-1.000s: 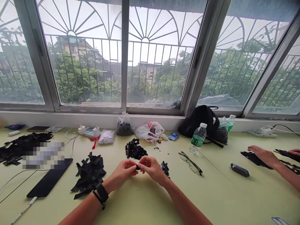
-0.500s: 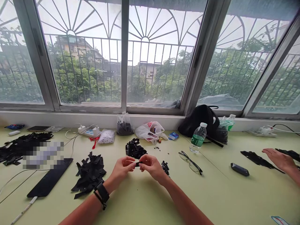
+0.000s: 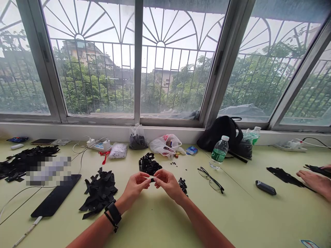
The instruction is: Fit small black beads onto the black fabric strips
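Observation:
Between my two hands is a small black fabric strip (image 3: 152, 179), pinched at either end by fingers and thumb. My left hand (image 3: 136, 183), with a black band on its wrist, closes on the left end. On the other end my right hand (image 3: 167, 182) is closed too. Just beyond the hands sits a heap of black pieces (image 3: 149, 164) with small shiny spots. A pile of black fabric strips (image 3: 99, 191) lies left of my left wrist. Small dark round parts (image 3: 182, 185), which look like snaps, are gathered right of my right hand.
Eyeglasses (image 3: 210, 179), a water bottle (image 3: 219, 152) and a black case (image 3: 266, 187) stand or lie to the right. A charging phone (image 3: 55, 196) is at the left. Plastic bags (image 3: 165, 145) line the back. Another person's hand (image 3: 314, 179) works over black strips at far right.
My hands stay nearly in place, still pinching the strip, which shows a little less between the fingers. The other person's hand has shifted right and down, and a second hand shows at the edge.

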Demonstrator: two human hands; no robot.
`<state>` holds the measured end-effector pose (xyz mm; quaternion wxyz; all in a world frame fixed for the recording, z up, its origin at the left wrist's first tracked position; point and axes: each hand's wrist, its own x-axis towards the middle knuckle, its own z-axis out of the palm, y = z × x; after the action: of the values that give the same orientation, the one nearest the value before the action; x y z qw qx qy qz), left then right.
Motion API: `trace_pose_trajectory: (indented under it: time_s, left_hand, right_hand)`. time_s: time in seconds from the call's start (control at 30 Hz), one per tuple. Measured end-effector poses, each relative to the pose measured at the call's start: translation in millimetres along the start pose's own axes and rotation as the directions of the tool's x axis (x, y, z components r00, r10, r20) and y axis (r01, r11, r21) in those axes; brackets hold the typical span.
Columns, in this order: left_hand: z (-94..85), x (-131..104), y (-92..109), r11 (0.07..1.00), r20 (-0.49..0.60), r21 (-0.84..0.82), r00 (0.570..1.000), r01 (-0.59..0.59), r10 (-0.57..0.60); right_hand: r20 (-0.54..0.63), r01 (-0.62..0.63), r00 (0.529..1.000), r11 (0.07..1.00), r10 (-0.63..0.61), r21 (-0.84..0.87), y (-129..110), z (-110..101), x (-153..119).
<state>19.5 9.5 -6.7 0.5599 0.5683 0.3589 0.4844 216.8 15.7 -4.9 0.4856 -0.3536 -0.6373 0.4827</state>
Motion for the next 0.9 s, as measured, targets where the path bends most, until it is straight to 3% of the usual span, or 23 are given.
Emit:
trace_pose_trajectory:
  time_s: [0.27,0.43,0.6,0.7,0.9]
  left_hand:
    - [1.2,0,-1,0.987,-0.021,0.130,0.995,-0.091,0.094]
    - [0.4,-2,5,0.937,-0.181,0.320,0.961,-0.141,0.207]
    - [-1.2,-1,10,0.932,-0.305,0.343,0.925,-0.114,0.226]
    - [0.4,-1,11,0.932,-0.289,0.346,0.934,-0.104,0.212]
    - [10.8,-10,12,0.885,-0.126,0.426,0.957,-0.186,0.262]
  right_hand:
    - [0.012,-0.015,1.000,0.999,0.015,-0.046,-8,1,-2]
    - [-0.034,-0.028,0.999,1.000,0.028,-0.009,-17,0,-4]
    - [-0.064,-0.040,0.997,0.999,0.039,-0.016,-14,-4,-3]
    - [-0.077,-0.060,0.996,0.992,0.052,-0.115,-3,-6,-1]
    - [-0.140,0.006,0.989,0.955,-0.050,-0.296,3,-10,1]
